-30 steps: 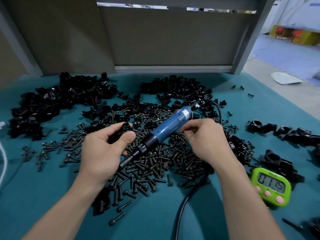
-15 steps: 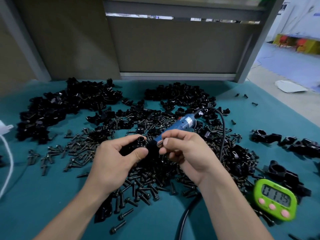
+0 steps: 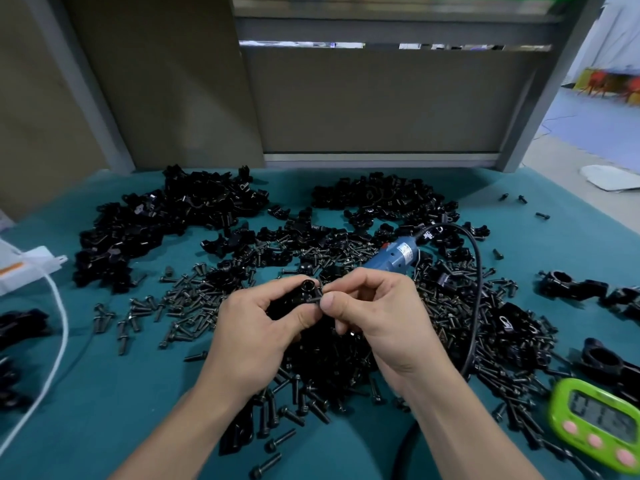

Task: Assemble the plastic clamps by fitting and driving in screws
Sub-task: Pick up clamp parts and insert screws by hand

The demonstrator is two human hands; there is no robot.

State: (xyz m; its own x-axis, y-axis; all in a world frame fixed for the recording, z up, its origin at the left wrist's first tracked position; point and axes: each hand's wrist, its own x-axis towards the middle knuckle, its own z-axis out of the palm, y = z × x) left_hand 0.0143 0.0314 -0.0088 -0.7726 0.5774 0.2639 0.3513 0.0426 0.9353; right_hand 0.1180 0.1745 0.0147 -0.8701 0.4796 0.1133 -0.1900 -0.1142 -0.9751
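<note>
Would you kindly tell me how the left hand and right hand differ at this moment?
The left hand grips a black clamp in curled fingers; the right hand pinches a small screw between thumb and forefinger. The left hand's load is bulky, the right hand's slim. Both meet above the screw pile.

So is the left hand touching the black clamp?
Touching. The head view shows the left hand gripping the black clamp while the right hand pinches a screw.

Teal-covered table, blue screwdriver lying mid-table, black screws heaped all around it, piles of black clamp parts behind and left of it, a few clamps to its right, green timer nearer and right, white cable far left
</note>
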